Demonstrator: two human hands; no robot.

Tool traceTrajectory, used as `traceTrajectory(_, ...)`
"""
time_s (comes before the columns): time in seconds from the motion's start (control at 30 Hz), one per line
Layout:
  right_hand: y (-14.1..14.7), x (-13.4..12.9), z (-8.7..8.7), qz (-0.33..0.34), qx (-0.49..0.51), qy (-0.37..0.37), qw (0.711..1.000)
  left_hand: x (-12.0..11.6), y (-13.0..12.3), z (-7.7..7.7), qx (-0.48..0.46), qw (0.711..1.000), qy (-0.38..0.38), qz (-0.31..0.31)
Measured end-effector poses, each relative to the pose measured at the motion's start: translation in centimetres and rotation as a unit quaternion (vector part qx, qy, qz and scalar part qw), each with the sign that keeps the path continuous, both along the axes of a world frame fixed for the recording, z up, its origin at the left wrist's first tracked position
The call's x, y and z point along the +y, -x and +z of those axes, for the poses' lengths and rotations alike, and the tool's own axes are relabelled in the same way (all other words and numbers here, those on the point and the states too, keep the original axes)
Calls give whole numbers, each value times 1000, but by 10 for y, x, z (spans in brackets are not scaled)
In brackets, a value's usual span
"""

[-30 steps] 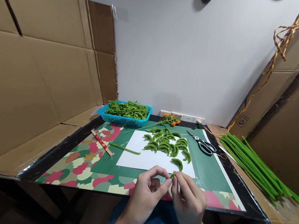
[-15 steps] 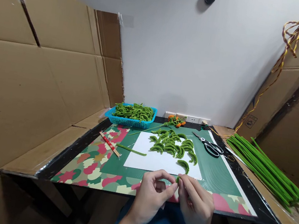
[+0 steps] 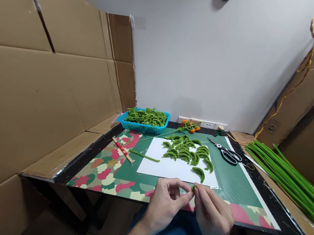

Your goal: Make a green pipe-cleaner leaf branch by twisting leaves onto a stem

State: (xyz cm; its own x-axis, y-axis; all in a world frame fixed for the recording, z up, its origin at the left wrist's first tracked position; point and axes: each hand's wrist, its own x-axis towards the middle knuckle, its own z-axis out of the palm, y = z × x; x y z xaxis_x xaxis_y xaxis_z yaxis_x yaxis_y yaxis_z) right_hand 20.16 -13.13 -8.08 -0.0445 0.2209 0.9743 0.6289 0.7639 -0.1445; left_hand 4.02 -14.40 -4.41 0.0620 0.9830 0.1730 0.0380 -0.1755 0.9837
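Left hand (image 3: 165, 201): fingertips pinched on green piece (image 3: 193, 188) | green piece: bright green, only a small bit showing, between both hands' fingertips | right hand (image 3: 215, 212): fingertips clamped on it too | scissors (image 3: 220, 147): beyond right hand

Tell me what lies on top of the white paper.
Curved green pieces lie on the white paper, mostly clustered; a long green strip crosses its left edge. What the pieces cover cannot be seen.
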Motion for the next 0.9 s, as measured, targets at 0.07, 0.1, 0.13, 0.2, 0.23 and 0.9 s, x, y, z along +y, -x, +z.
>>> traceTrajectory(0.07, 0, 0, -1, 5, 1, 2, 1000, 0, 0, 0, 9, 1000, -3, 0)
traceTrajectory(0.1, -1, 0, -1, 7, 2, 5, 1000, 0, 0, 0, 12, 1000, -3, -1)
traceTrajectory(0.13, -1, 0, -2, 6, 1, 6, 1000, 0, 1, 0, 14, 1000, -2, 0)
traceTrajectory(0.2, 0, 0, -2, 1, -2, 2, 1000, 1, 1, 0, 15, 1000, -1, 1)
traceTrajectory(0.23, 0, 0, -3, -2, -4, -2, 1000, 1, 1, 0, 14, 1000, -1, 0)
traceTrajectory(0.9, -6, 3, 21, 65, 34, 215, 974, 22, 21, 31, 288, 947, -122, 74)
